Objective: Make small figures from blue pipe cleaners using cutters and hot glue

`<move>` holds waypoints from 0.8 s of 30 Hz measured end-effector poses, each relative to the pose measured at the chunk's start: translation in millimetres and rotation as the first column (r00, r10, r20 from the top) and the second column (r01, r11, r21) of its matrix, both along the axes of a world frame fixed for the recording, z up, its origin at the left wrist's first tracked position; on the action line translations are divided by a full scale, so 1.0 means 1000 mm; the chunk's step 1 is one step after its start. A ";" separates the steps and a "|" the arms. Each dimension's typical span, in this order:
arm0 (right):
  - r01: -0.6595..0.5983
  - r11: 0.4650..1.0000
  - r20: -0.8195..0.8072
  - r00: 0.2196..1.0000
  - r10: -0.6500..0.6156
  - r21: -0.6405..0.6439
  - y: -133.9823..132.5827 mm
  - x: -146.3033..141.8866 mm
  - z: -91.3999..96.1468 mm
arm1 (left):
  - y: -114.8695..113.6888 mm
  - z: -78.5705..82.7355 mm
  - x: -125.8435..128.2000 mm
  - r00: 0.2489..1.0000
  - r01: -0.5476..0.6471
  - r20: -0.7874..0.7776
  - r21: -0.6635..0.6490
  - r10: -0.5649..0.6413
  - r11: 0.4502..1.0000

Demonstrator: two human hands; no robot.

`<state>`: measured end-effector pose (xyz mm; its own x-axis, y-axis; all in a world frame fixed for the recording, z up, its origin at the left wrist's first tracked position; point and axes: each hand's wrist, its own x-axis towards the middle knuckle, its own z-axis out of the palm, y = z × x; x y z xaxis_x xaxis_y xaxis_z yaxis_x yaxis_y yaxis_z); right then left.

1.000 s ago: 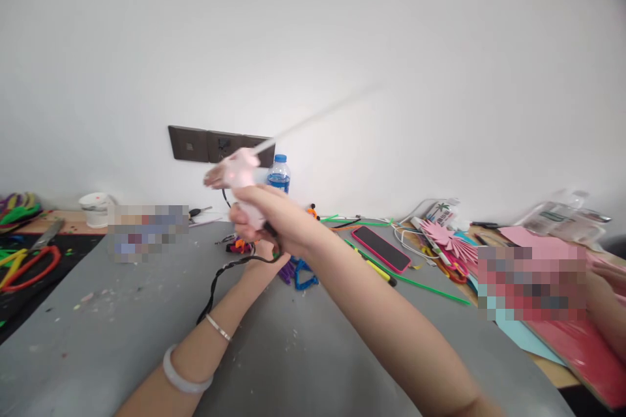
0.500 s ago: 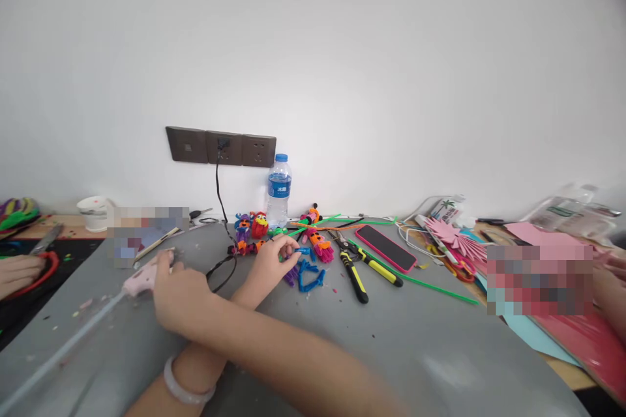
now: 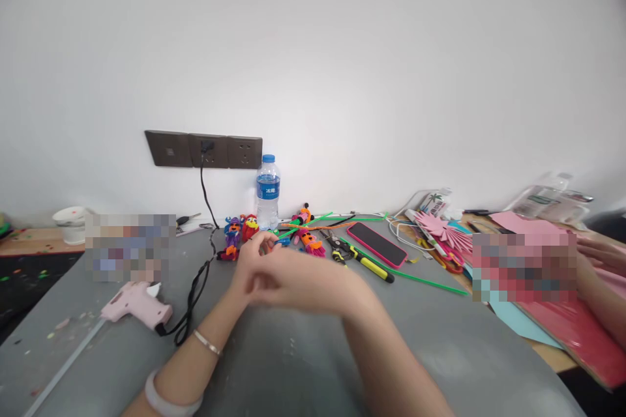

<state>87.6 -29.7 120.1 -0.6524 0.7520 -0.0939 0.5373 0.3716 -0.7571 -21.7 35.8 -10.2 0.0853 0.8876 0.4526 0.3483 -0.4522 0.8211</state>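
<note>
My left hand [image 3: 255, 255] is raised over the middle of the table, its fingertips pinching a small blue fuzzy piece [image 3: 282, 242]. Blurred by motion, my right hand [image 3: 288, 279] crosses in front of the left one and touches or overlaps it; its fingers are largely hidden. A pink glue gun [image 3: 139, 305] with a long glue stick [image 3: 63, 368] in its back lies on the table to the left, out of both hands. Just beyond my hands are small pipe-cleaner figures: a purple one [image 3: 231, 234], a red one [image 3: 250, 227] and an orange-and-pink one [image 3: 312, 243].
A water bottle [image 3: 268, 199] stands by the wall sockets [image 3: 204, 150]. Yellow-black pliers [image 3: 374, 268], a phone [image 3: 377, 244] and green stems [image 3: 430, 282] lie to the right. The gun's black cord [image 3: 195, 290] loops nearby. A co-worker's hand [image 3: 594, 257] rests over papers at right.
My right hand has let go of the glue gun, now lying on the table, and moved right to my left hand. The view has shifted slightly; the blue pieces on the table are now hidden.
</note>
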 end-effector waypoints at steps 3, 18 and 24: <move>0.311 0.933 0.139 0.931 -0.338 0.184 0.023 0.063 -0.007 | 0.002 0.001 -0.002 1.000 -0.021 0.018 0.008 0.021 1.000; 0.460 0.779 0.431 0.654 -0.622 0.426 0.051 0.077 -0.088 | -0.003 0.010 -0.007 0.993 -0.109 0.061 0.055 0.105 0.993; 0.480 0.783 0.389 0.685 -0.616 0.396 0.054 0.080 -0.092 | -0.007 0.013 -0.007 0.989 -0.122 0.081 0.010 0.121 0.992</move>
